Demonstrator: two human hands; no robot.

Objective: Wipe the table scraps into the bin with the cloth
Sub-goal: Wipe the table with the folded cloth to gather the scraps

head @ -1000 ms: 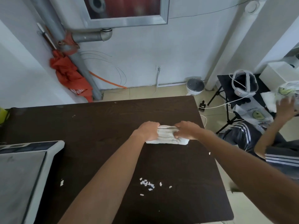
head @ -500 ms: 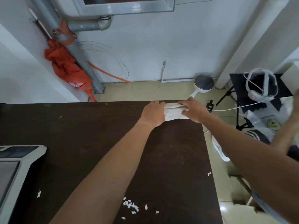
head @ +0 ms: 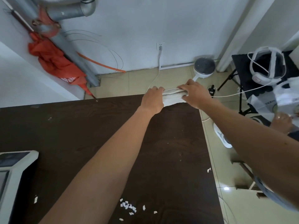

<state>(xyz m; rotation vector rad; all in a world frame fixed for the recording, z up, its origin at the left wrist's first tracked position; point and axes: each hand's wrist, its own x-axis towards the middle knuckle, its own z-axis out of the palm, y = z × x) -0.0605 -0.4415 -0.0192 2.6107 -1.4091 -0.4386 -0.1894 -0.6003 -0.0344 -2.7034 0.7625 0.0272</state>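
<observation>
Open stretch of table (head: 72, 126) far left, white device (head: 21, 168) blocking near-left corner

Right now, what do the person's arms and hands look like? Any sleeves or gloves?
The left forearm and right forearm are bare, with no sleeves clearly showing. The left hand and right hand wear no gloves, and no watch, bracelet or ring shows.

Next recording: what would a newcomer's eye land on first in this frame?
Two outstretched arms lead to the left hand and right hand, gripping a folded white cloth between them at the far edge of the dark table. Next, a cluster of white scraps lies near the table's near edge, right of the left forearm. At upper left, orange fabric hangs against a grey pipe.
</observation>
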